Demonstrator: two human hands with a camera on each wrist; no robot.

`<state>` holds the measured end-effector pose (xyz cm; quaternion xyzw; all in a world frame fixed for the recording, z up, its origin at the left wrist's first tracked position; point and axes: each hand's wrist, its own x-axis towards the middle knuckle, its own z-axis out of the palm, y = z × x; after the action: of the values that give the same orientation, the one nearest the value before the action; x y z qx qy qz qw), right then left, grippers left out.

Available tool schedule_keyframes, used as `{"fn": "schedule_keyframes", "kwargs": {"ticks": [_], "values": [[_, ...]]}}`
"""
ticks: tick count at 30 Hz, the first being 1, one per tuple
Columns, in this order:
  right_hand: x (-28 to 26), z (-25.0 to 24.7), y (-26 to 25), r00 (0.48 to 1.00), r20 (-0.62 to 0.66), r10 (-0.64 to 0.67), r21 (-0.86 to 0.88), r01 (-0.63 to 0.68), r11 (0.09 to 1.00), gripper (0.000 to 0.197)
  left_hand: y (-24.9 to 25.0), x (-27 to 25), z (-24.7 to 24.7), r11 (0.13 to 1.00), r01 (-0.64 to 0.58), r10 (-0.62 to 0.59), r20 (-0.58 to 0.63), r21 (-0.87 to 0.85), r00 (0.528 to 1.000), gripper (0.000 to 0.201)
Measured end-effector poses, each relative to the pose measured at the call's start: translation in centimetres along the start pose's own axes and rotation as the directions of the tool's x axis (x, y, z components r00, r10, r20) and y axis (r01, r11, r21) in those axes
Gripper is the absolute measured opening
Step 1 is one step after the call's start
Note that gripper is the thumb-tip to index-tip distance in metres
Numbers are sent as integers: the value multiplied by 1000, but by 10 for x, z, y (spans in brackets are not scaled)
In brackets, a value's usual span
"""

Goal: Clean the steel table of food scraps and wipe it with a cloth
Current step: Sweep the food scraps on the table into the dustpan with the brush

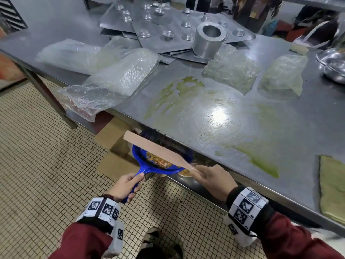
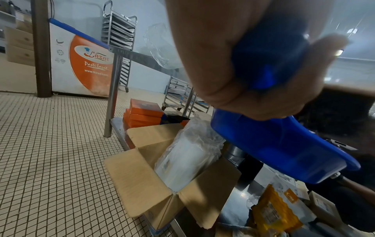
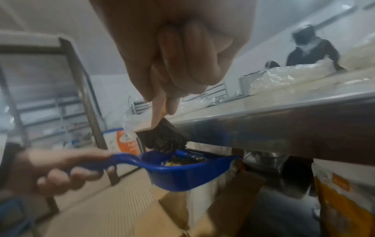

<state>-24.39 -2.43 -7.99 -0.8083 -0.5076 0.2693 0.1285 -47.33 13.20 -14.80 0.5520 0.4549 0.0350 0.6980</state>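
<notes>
My left hand grips the handle of a blue dustpan, held just below the steel table's front edge. Orange-brown food scraps lie in the pan. My right hand grips the handle of a wooden brush; its dark bristles hang over the pan at the edge. Green smears stain the tabletop. A yellow-green cloth lies flat at the near right.
Clear plastic bags sit on the left and back of the table, with metal trays and a steel cylinder behind. A steel bowl stands far right. Open cardboard boxes stand under the table on the tiled floor.
</notes>
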Motion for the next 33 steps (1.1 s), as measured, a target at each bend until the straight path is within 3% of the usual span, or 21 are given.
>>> {"fn": "schedule_keyframes", "kwargs": {"ticks": [3, 6, 9, 11, 14, 17, 19, 21, 26, 28, 30, 33], "values": [[-13, -8, 0, 999, -39, -12, 237, 21, 971, 34, 2, 0, 2, 1000, 8, -8, -4, -8, 1000, 22], [-21, -30, 3, 970, -224, 92, 437, 16, 899, 21, 3, 1, 4, 1000, -3, 3, 6, 15, 1000, 23], [-27, -55, 32, 858, -435, 272, 455, -51, 889, 36, 5, 2, 8, 1000, -17, 16, 31, 23, 999, 24], [-39, -70, 57, 784, -499, 368, 379, -184, 907, 46, 6, 3, 12, 1000, -24, 23, 45, 16, 999, 24], [-58, -90, 96, 658, -543, 521, 356, -382, 853, 48, 8, 7, 18, 1000, -22, 21, 62, 18, 998, 24], [-60, -101, 129, 541, -524, 658, 431, -498, 752, 48, 12, 9, 24, 1000, -8, 6, 85, 23, 996, 24], [-54, -105, 139, 504, -497, 707, 446, -551, 706, 49, 15, 9, 28, 999, -6, 3, 106, 34, 994, 25], [-45, -110, 133, 542, -469, 697, 419, -558, 716, 46, 18, 9, 30, 999, -5, -2, 128, 54, 992, 25], [-27, -93, 87, 775, -344, 530, 363, -412, 836, 48, 22, 15, 27, 995, -10, -8, 171, 103, 985, 28], [-26, -85, 75, 830, -306, 466, 330, -366, 870, 47, 24, 16, 25, 993, -1, -21, 187, 118, 982, 30], [-30, -89, 74, 818, -356, 451, 330, -342, 880, 49, 27, 17, 23, 989, -9, -20, 193, 149, 981, 28], [-37, -106, 87, 692, -477, 542, 414, -368, 833, 54, 31, 17, 22, 980, -26, -13, 193, 198, 981, 26]]}}
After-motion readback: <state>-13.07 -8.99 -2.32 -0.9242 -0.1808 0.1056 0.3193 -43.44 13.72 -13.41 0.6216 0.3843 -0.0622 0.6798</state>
